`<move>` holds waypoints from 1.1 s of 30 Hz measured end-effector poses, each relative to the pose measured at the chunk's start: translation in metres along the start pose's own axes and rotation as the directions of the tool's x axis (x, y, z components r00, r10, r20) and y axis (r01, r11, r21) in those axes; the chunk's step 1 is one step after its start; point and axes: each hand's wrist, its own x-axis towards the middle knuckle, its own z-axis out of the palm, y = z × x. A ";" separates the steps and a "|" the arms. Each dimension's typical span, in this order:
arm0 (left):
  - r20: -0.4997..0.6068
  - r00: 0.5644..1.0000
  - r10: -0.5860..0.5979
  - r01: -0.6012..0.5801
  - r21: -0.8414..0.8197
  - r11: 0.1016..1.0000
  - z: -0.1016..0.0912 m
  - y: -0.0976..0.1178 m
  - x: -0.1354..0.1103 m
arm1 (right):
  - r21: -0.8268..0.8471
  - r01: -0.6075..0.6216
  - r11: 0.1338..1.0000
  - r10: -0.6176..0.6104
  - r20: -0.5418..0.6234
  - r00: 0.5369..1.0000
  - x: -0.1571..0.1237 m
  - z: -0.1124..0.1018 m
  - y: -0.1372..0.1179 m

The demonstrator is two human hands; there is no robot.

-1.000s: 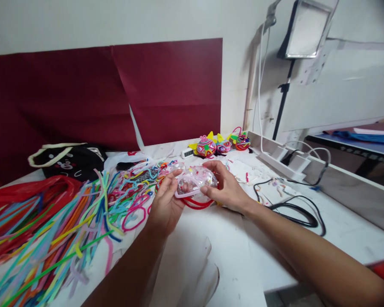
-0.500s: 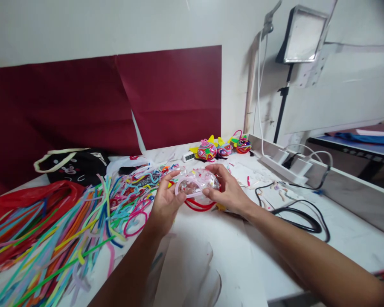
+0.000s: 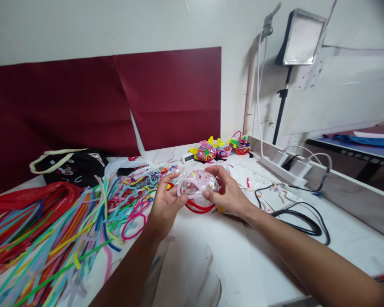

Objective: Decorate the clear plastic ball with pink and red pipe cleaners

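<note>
Both hands hold a clear plastic ball (image 3: 199,184) filled with small coloured bits, above the white table (image 3: 230,251). My left hand (image 3: 164,204) grips its left side, fingers curled. My right hand (image 3: 228,192) wraps the right side, thumb pressing a pale pink pipe cleaner (image 3: 187,190) against the ball. A red pipe-cleaner loop (image 3: 200,207) hangs under the ball.
A big heap of coloured pipe cleaners (image 3: 57,238) and a red plastic bag (image 3: 25,196) lie at the left. A black tote bag (image 3: 70,164) sits behind. Three decorated balls (image 3: 222,149) stand by the wall. A power strip (image 3: 283,166) and black cable (image 3: 301,217) lie at the right.
The hands and ball have shifted slightly; the right thumb has moved down over the pink pipe cleaner. The camera has tilted a little.
</note>
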 end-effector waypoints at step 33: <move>-0.064 0.996 -0.064 0.065 0.011 0.998 -0.003 -0.004 0.001 | -0.058 0.058 0.997 -0.059 -0.007 0.998 0.001 -0.001 -0.001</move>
